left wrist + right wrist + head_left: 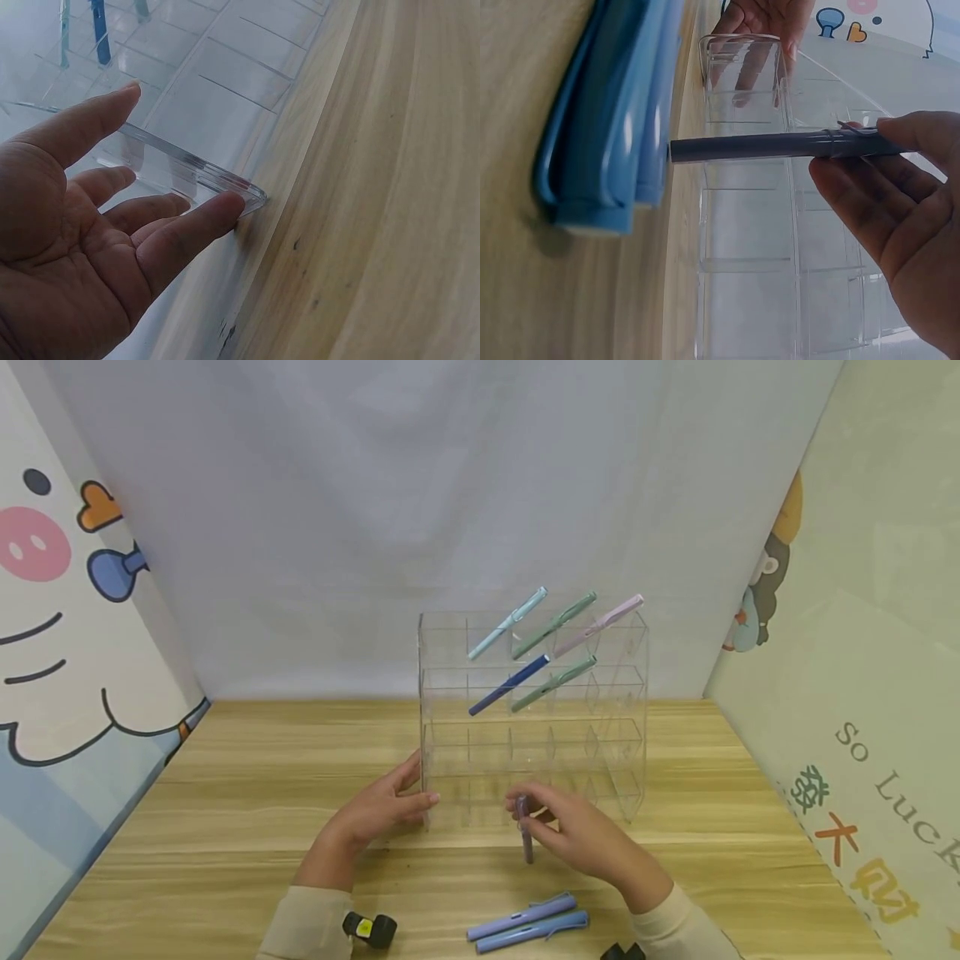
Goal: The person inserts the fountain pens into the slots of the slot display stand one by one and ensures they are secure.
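A clear rack [532, 735] of small compartments stands on the table. My left hand [375, 806] is at its lower left side, fingers spread and fairly straight along the side panel [187, 157]. In front of the rack my right hand [585, 835] pinches a dark purple pen [527, 839] near its capped end. That pen [750, 146] points down, its lower end near the table. Five pens lean in the upper two rows: light blue [507, 623], green [555, 625], pink [600, 626], dark blue [510, 685] and another green one [555, 683].
A lilac pen [521, 918] and a blue pen [532, 932] lie side by side on the wooden table [187, 860], near its front edge. Behind the rack hangs a pale curtain [450, 510]. Printed panels stand at left and right.
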A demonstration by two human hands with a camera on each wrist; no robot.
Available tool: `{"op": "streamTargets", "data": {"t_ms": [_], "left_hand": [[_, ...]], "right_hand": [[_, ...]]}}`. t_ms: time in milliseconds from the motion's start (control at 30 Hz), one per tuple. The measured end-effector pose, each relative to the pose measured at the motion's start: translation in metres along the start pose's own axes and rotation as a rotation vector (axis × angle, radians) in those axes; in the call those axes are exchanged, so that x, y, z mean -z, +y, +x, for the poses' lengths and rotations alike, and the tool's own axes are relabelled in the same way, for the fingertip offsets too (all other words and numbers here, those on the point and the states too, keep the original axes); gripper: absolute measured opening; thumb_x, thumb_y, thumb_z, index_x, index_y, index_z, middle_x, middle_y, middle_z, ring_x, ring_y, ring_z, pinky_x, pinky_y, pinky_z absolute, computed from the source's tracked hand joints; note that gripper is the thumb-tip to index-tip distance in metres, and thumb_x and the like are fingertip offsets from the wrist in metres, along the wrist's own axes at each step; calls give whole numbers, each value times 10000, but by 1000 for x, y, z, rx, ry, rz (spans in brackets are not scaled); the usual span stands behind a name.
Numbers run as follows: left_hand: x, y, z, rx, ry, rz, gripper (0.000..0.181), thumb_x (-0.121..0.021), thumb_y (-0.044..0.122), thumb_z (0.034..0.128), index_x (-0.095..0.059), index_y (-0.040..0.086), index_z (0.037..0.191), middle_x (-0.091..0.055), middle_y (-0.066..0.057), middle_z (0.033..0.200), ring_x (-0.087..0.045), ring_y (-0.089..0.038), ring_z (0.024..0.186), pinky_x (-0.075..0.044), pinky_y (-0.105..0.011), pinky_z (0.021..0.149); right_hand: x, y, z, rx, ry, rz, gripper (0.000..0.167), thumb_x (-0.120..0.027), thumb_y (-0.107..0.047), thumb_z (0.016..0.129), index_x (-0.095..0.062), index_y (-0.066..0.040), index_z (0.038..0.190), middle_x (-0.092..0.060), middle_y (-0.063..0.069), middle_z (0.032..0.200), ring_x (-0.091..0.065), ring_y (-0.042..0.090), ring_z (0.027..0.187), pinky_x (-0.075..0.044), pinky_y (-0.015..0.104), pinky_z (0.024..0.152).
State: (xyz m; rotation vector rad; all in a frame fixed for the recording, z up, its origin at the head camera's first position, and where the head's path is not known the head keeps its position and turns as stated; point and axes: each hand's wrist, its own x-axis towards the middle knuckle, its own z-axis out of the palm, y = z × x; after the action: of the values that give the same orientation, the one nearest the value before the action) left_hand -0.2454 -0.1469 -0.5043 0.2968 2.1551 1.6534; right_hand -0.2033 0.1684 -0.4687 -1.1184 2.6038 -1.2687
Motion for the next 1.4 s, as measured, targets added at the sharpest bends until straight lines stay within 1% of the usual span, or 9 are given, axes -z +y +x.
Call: {"op": "streamTargets", "data": {"t_ms": [167, 267, 433, 567, 700, 967, 1133, 1233, 1400], "left_hand": [[0, -2, 0, 0, 3, 2, 859, -668, 310, 945, -103, 291, 1592, -147, -128, 1640, -509, -383, 1300, -451, -484, 1054], [0, -2, 0, 4, 9, 0, 855, -669, 307, 945, -109, 299, 1591, -148, -124, 1641, -509, -372, 1303, -454, -484, 1051], [0, -3, 0, 13, 19, -3, 859, -671, 302, 944, -107, 292, 1592, -151, -118, 1641, -517, -358, 1299, -454, -483, 1052], [1, -3, 0, 10, 26, 8, 859, -681, 316, 935, -124, 300, 1589, -165, -110, 1640, -529, -348, 1289, -443, -486, 1063], [1, -1, -1, 5, 22, 11, 859, -687, 321, 930, -133, 307, 1587, -168, -101, 1640, -509, -341, 1311, -439, -484, 1067], [2, -1, -1, 7, 23, 9, 865, -691, 331, 925, -135, 308, 1587, -168, -107, 1639, -524, -347, 1293, -435, -492, 1069], [1, -2, 0, 2, 7, -5, 879, -696, 350, 919, -123, 317, 1584, -149, -118, 1641, -470, -357, 1341, -452, -469, 1056], [1, -3, 1, -1, -2, -9, 889, -694, 356, 919, -108, 313, 1586, -137, -121, 1642, -442, -366, 1362, -448, -467, 1059], [1, -4, 2, -1, 8, -8, 882, -696, 345, 919, -119, 314, 1586, -150, -110, 1641, -425, -358, 1376, -450, -468, 1058]], "right_hand": [[12, 0, -3, -4, 62, 20, 324, -550, -147, 1015, -532, -162, 1337, -669, 23, 1147, -663, 126, 995, -570, 319, 852], [22, 3, -4, -3, 116, 58, 337, -546, -147, 1016, -529, -172, 1352, -672, 15, 1148, -661, 133, 1010, -569, 312, 844], [39, 13, -7, 51, 233, 131, 377, -532, -63, 1009, -518, -147, 1376, -649, 96, 1192, -672, 206, 1053, -576, 303, 838], [55, 22, -11, 88, 334, 265, 428, -505, 10, 1002, -438, -58, 1419, -616, 145, 1227, -674, 218, 1079, -568, 286, 877], [71, 26, -15, 123, 463, 455, 424, -486, 41, 998, -373, 0, 1405, -602, 192, 1232, -677, 222, 1082, -561, 302, 898], [92, 28, -17, 149, 724, 666, 423, -495, 29, 996, -369, -13, 1397, -598, 167, 1229, -679, 253, 1075, -558, 356, 906], [102, 30, -13, 179, 859, 798, 450, -515, 46, 979, -354, 9, 1398, -586, 201, 1178, -679, 291, 1044, -562, 366, 897], [110, 31, -8, 185, 921, 833, 451, -530, 49, 971, -357, 15, 1386, -579, 212, 1168, -679, 304, 1020, -569, 371, 886], [128, 30, 2, 223, 998, 843, 456, -554, 59, 956, -379, 21, 1376, -566, 236, 1168, -681, 323, 990, -575, 383, 868]]}}
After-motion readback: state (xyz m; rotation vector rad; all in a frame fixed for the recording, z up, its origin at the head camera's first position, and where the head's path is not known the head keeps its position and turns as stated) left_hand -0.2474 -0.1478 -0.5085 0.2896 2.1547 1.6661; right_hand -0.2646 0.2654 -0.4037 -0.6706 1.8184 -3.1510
